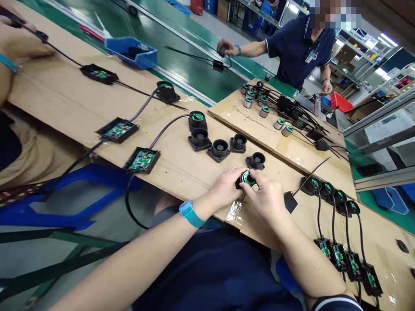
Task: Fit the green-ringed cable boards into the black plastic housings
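Observation:
In front of me both my hands meet at a black round housing (239,181) with a green ring-shaped circuit board (248,178) at its top. My left hand (227,185) wraps the housing from the left. Pressed against the rim and the board are the thumb and fingers of my right hand (266,190). How deep the board's part sits is hidden by my fingers. Just beyond lies a black square-flanged housing (257,160), and more such housings (219,149) stand to its left. A black box with a cable (291,201) lies right of my right hand.
Wired housings with open circuit boxes (339,257) line the right side. Two more open circuit boxes (142,160) lie left, cables hanging over the edge. Metal motor parts (264,111) and cables cover a board ahead. A blue bin (131,52) and co-workers' hands (228,47) are farther off.

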Action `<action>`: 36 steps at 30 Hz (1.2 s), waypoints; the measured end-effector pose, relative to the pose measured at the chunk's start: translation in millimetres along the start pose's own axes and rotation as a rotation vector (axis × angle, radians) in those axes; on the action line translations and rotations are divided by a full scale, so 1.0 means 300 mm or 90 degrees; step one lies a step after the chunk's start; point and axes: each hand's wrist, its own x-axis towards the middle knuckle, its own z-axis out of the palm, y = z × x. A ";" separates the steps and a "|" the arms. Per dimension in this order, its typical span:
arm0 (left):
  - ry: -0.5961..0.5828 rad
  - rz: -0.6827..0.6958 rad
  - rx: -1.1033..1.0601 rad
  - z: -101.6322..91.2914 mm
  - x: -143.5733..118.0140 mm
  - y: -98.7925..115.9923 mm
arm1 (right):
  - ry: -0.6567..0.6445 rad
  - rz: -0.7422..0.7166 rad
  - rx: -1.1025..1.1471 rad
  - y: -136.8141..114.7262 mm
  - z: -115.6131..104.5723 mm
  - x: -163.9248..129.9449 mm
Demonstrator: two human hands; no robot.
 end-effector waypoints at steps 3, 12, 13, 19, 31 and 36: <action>0.002 -0.030 0.000 -0.004 0.002 -0.001 | -0.013 0.014 -0.005 0.005 0.006 0.009; -0.027 -0.098 -0.028 -0.003 -0.005 -0.006 | -0.075 0.054 0.019 0.002 0.037 0.005; -0.023 -0.099 -0.025 -0.002 -0.005 -0.008 | -0.071 0.059 0.022 0.006 0.040 -0.002; -0.048 -0.088 -0.005 -0.008 0.004 -0.006 | -0.143 0.130 0.204 0.073 -0.023 -0.035; -0.022 -0.059 0.049 -0.005 -0.004 -0.003 | -0.216 0.052 -0.192 0.028 -0.088 -0.019; -0.031 -0.072 0.041 -0.007 -0.005 -0.010 | -0.181 -0.026 -0.274 0.006 -0.047 -0.058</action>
